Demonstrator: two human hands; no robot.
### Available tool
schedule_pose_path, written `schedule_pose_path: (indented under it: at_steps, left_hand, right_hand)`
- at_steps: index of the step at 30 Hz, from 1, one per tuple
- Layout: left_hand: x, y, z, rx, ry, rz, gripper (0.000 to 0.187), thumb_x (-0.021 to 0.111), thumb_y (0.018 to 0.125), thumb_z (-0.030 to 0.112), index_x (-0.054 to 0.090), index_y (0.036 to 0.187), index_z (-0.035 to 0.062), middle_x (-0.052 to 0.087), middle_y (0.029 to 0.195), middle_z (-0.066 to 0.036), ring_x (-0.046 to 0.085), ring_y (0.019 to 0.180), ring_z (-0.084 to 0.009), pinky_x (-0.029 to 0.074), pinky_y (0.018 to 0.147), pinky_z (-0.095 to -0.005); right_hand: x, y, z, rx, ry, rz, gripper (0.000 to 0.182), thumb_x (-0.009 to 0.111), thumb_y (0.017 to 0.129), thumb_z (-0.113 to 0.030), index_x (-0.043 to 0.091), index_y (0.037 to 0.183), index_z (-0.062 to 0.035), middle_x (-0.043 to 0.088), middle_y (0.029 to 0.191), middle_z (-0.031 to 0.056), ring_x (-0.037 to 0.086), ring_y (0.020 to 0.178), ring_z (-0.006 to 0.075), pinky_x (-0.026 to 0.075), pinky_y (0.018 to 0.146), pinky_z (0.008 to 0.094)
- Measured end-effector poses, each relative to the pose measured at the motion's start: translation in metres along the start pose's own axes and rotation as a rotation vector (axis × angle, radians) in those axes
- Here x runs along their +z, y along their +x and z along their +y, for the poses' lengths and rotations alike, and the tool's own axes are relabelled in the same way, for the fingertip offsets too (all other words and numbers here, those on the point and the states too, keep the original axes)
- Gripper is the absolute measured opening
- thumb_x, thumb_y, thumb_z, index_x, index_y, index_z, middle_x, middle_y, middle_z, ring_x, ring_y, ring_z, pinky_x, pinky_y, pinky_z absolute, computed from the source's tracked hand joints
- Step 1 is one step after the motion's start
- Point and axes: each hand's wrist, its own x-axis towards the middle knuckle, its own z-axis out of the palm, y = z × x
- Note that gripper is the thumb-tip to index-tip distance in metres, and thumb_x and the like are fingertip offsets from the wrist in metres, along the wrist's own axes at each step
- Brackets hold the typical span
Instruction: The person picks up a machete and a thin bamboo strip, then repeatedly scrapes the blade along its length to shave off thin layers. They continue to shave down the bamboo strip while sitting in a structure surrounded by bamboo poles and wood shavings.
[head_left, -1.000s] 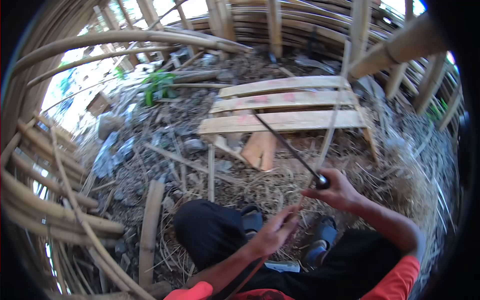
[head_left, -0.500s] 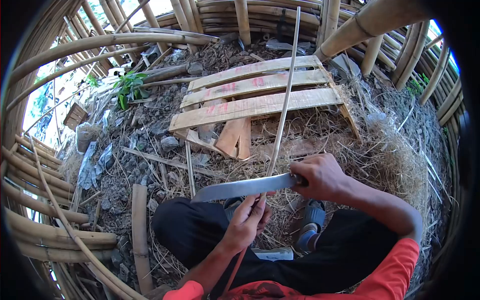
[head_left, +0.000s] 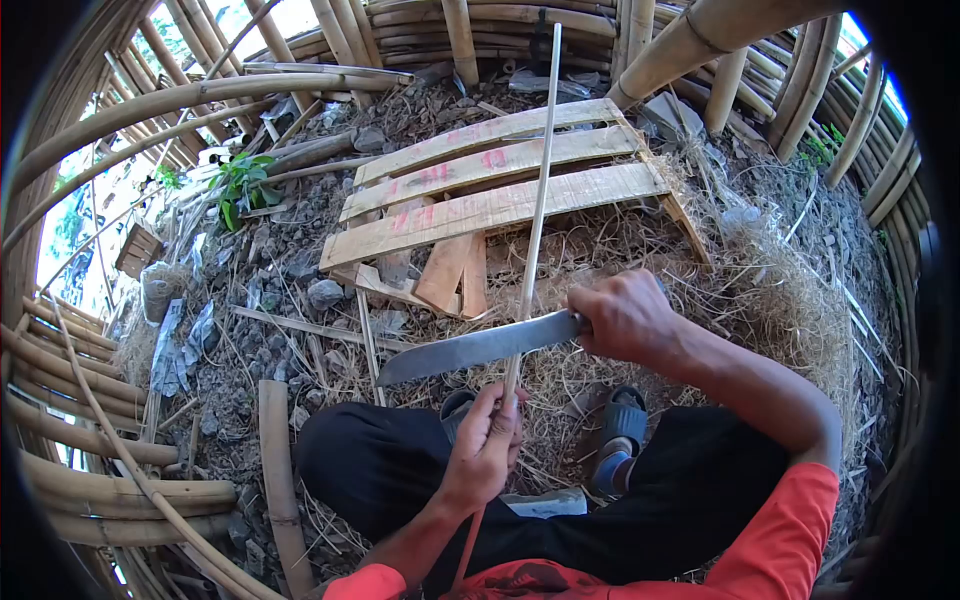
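1. Head view, left side of the work: the left hand [head_left: 482, 455] has its grip clamped on a long, thin, pale wooden or bamboo strip [head_left: 541, 190]. The strip stands nearly upright, leaning slightly, its upper length passing in front of the low frame of pale wooden slats [head_left: 440, 222]. Holding it low, close to the lap, probably steadies it while leaving the length above free. A reddish-brown length runs below the fist between the dark-trousered legs; it seems to be the same strip.

2. Head view, right side of the work: the right hand [head_left: 632, 318] has its grip closed around the handle of a broad, grey metal knife [head_left: 480, 348]. The blade lies across the strip just above the left fist, its tip out to the left. Whether it touches the strip, I cannot tell. This crosswise hold likely gives control over the blade while the fingers remain clear of it.

3. Head view, pose: the left forearm rises from the lap, thumb side up along the strip. The right arm is bent at the elbow, with the forearm angled inward and the back of the hand uppermost.

4. Head view, surroundings: the slatted frame rests on littered ground beyond both hands. Dry, curled shavings [head_left: 800, 330] lie to its right, and a split bamboo piece [head_left: 280, 480] lies beside the left leg.
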Motion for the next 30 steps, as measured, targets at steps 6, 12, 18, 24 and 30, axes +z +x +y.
schedule_pose_path:
  at_steps: [6,12,18,24,30]
  left_hand:
    - [0.001,0.004,0.002,-0.043,-0.044,-0.002,0.022,0.038,0.104,0.023,0.045,0.115,0.005,0.032,0.064,0.004,0.028,0.046,-0.0032,0.023,0.039,-0.0195]
    - [0.002,0.006,-0.002,-0.06,-0.077,-0.015,0.02,0.039,0.104,0.023,0.046,0.116,0.0079,0.033,0.066,0.006,0.03,0.051,-0.0025,0.025,0.043,-0.0191]
    - [0.002,0.005,-0.012,0.065,0.14,0.073,0.023,0.04,0.104,0.023,0.047,0.115,0.0047,0.036,0.064,0.005,0.031,0.048,-0.0024,0.024,0.041,-0.0193]
    - [0.0,0.007,-0.013,0.138,0.26,0.076,0.026,0.041,0.104,0.026,0.047,0.116,0.0037,0.037,0.064,0.005,0.032,0.049,-0.0013,0.025,0.042,-0.0187]
    - [-0.003,-0.002,-0.002,0.079,0.236,0.057,0.027,0.04,0.104,0.026,0.047,0.115,0.0033,0.037,0.066,0.005,0.032,0.052,-0.0013,0.027,0.045,-0.0183]
  right_hand:
    - [0.006,0.003,0.02,-0.021,-0.072,0.015,0.016,0.069,0.073,-0.021,0.064,0.082,-0.0091,0.064,0.06,0.006,0.065,0.053,0.024,0.05,0.049,0.0383]
    - [-0.004,-0.003,-0.007,-0.046,-0.045,-0.005,0.014,0.064,0.079,-0.021,0.065,0.084,-0.008,0.063,0.058,0.0052,0.064,0.051,0.022,0.05,0.047,0.038]
    - [-0.005,0.004,0.0,0.042,-0.035,-0.086,0.014,0.063,0.077,-0.019,0.065,0.082,-0.0066,0.063,0.06,0.0088,0.065,0.054,0.0262,0.051,0.049,0.0406]
    - [-0.004,0.007,0.017,0.097,-0.102,-0.08,0.015,0.063,0.077,-0.02,0.068,0.086,-0.0085,0.065,0.063,0.0074,0.067,0.058,0.024,0.053,0.054,0.0392]
    - [-0.013,-0.004,0.073,0.278,-0.059,0.068,0.011,0.064,0.078,-0.014,0.07,0.086,-0.0099,0.065,0.061,0.0085,0.064,0.05,0.0212,0.052,0.052,0.0358]
